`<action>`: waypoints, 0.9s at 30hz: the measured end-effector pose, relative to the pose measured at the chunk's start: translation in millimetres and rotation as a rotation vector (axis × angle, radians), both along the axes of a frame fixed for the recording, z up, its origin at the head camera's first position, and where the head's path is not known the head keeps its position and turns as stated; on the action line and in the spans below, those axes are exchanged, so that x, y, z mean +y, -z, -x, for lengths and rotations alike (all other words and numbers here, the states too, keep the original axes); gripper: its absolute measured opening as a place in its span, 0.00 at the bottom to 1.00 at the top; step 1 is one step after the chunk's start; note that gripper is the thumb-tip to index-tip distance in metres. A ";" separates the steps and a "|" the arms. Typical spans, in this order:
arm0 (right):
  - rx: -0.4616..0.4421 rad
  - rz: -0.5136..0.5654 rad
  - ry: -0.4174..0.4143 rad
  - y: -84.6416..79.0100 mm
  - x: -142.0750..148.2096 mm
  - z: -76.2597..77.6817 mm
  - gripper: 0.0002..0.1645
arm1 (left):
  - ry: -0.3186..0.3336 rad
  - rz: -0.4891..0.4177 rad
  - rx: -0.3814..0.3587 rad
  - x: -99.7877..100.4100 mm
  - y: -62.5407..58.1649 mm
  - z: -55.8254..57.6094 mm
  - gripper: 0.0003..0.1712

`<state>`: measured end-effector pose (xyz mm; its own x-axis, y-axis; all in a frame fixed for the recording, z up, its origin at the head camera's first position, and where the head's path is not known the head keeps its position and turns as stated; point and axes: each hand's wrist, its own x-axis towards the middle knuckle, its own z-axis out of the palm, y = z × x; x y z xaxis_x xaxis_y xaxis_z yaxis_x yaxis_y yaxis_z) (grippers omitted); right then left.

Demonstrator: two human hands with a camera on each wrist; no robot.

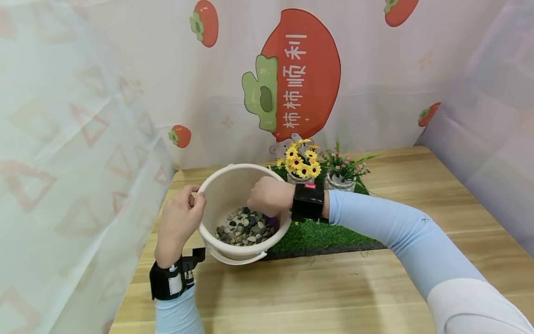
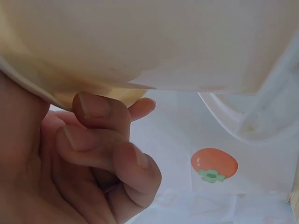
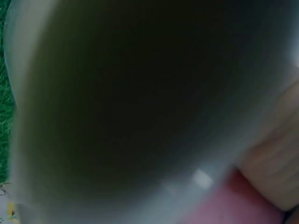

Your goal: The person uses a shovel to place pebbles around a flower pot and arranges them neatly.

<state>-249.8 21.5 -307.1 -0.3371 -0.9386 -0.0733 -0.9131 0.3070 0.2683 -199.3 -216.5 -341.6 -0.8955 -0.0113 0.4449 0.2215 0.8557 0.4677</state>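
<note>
A cream bucket [image 1: 247, 251] stands tilted in the head view, with grey, white and dark pebbles [image 1: 243, 227] at its bottom. My left hand [image 1: 180, 221] grips its left rim, thumb on top. In the left wrist view, curled fingers [image 2: 135, 163] show below the bucket wall [image 2: 154, 46]. My right hand [image 1: 271, 195] reaches over the right rim into the bucket, its fingers curled. Below it shows part of a smooth purple object [image 1: 273, 221], its shape mostly hidden. The right wrist view is largely blocked by a dark blur, with a pink-purple surface [image 3: 233, 205] beside the hand.
Behind and right of the bucket, a green turf mat [image 1: 321, 239] lies on the wooden table [image 1: 308, 292]. Potted yellow flowers [image 1: 301, 162] and a pot with pink flowers [image 1: 340, 174] stand on it. The bucket's handle [image 1: 238, 262] hangs in front. Printed curtains enclose the table.
</note>
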 end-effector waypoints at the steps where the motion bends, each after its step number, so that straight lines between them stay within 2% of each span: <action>1: -0.008 -0.024 0.018 0.5 -0.2 1.6 0.17 | 0.002 -0.003 -0.001 -0.1 0.8 1.2 0.18; 5: -0.081 -0.117 0.074 0.3 0.5 10.8 0.19 | 0.006 -0.016 -0.005 0.7 2.1 4.5 0.18; 10: -0.166 -0.156 0.092 -0.4 4.4 19.5 0.22 | 0.014 -0.030 -0.028 4.0 -1.0 6.3 0.18; 18: -0.317 -0.236 0.151 1.3 5.4 28.8 0.14 | 0.042 -0.044 -0.081 6.4 -3.6 7.0 0.19; 27: -0.298 -0.185 0.124 5.0 7.6 28.5 0.11 | 0.039 -0.061 -0.146 3.8 -3.6 6.4 0.20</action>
<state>-278.3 29.1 -312.2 -0.3855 -0.8539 -0.3498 -0.9185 0.3912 0.0573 -205.7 -212.7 -337.9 -0.9509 0.0019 0.3096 0.1801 0.8168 0.5481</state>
